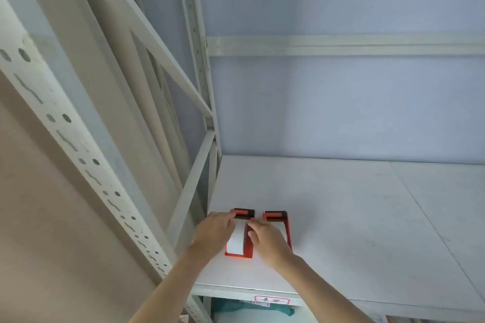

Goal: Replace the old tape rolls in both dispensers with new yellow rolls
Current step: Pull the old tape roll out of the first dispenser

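Observation:
Two red tape dispensers with black front ends lie side by side on the grey shelf board point(354, 217), near its left front corner. The left dispenser point(240, 253) carries a white tape roll point(237, 240). My left hand point(214, 233) rests on that dispenser's left side, fingertips at its black end. My right hand point(267, 240) lies between the two dispensers, its fingers on the left one's right side and covering much of the right dispenser point(275, 216). No yellow roll is in view.
A perforated metal upright point(78, 155) and diagonal braces point(191, 186) of the rack stand to the left. A rear crossbar point(341, 46) runs above. A labelled shelf edge point(271, 299) sits below, with green material point(252, 309) on the lower level.

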